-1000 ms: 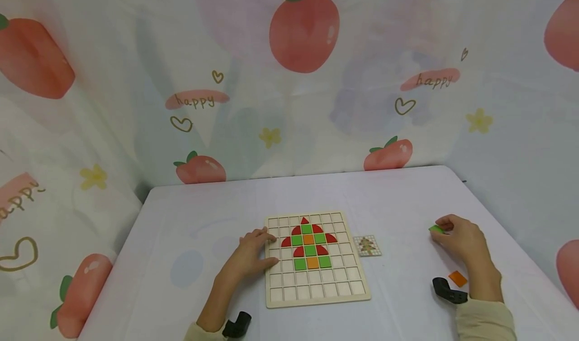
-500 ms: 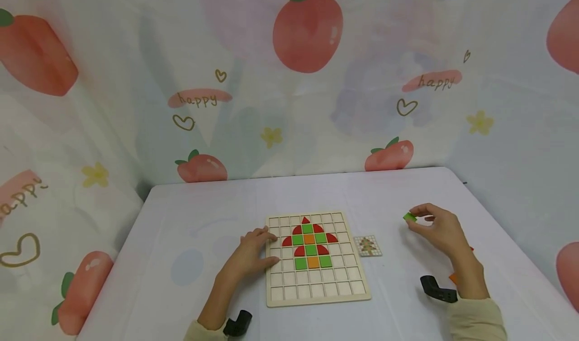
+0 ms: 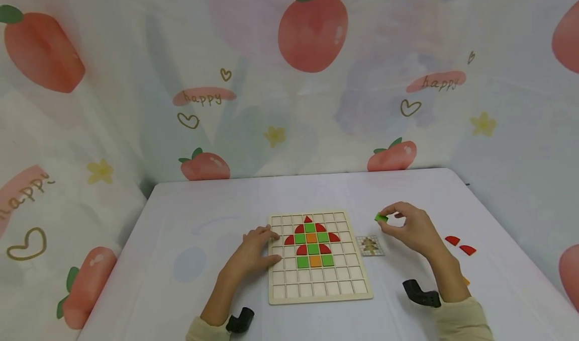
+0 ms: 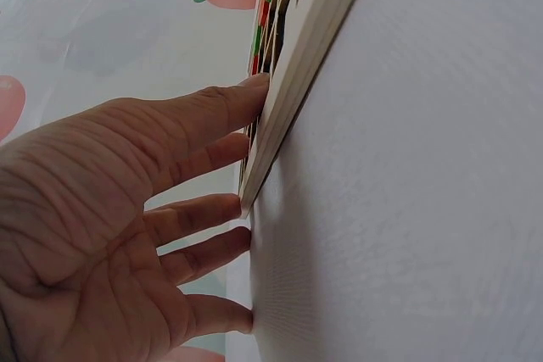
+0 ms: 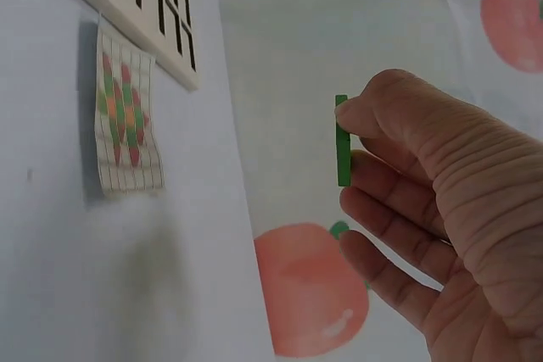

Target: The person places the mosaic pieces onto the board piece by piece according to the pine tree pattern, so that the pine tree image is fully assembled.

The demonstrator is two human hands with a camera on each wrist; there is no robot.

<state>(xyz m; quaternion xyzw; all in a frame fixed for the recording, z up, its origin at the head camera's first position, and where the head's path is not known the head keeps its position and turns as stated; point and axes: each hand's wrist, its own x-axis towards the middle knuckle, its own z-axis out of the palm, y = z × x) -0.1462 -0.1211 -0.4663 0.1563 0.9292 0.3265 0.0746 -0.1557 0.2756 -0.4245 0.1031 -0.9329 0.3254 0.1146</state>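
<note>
My right hand (image 3: 410, 229) pinches a flat green square tile (image 3: 381, 218) between thumb and fingertips, above the table to the right of the board. In the right wrist view the green tile (image 5: 343, 141) is seen edge-on. My left hand (image 3: 250, 252) rests at the left edge of the wooden grid board (image 3: 320, 301), its fingers spread and thumb and fingertips on the rim. The left wrist view shows that thumb against the board's edge (image 4: 293, 82). Red, green and orange tiles (image 3: 313, 249) lie in the board's cells, forming a tree-like figure.
A small pattern card (image 3: 370, 246) with a printed tree lies just right of the board. Farther right are two red quarter-round tiles (image 3: 468, 250) and an orange tile (image 3: 467, 281), partly hidden by the right forearm. A patterned cloth (image 3: 312, 104) hangs behind the table.
My right hand has lifted the green tile and carried it left toward the board, uncovering the red tiles. The left hand stays at the board's edge.
</note>
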